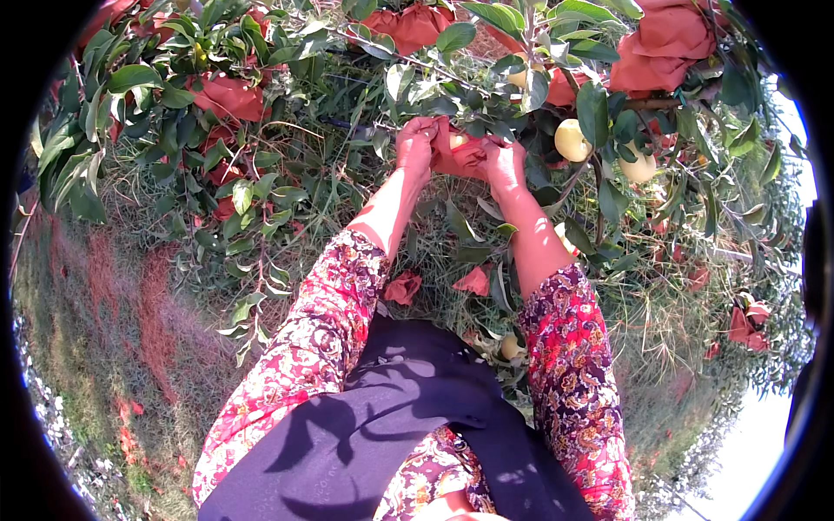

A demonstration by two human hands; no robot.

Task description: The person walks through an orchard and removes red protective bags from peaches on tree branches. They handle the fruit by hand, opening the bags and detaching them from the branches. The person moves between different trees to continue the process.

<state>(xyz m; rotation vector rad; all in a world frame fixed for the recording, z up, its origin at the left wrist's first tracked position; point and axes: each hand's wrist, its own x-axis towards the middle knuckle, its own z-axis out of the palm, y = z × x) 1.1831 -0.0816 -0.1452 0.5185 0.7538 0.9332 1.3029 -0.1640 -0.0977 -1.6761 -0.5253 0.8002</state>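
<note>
Both hands grip a red paper fruit bag that is spread apart around a pale fruit, of which a small part shows in the opening. My left hand pinches the bag's left side, and my right hand holds its right side; some fingertips are hidden by the paper and leaves. Just right of my right hand hangs an uncovered pale yellow apple, with another pale apple beyond it.
Leafy branches with red paper bags hang at the upper left, and larger red bags at the upper right. Two red paper pieces lie below the hands. A brown branch runs at the right. Grass and scattered red paper cover ground at left.
</note>
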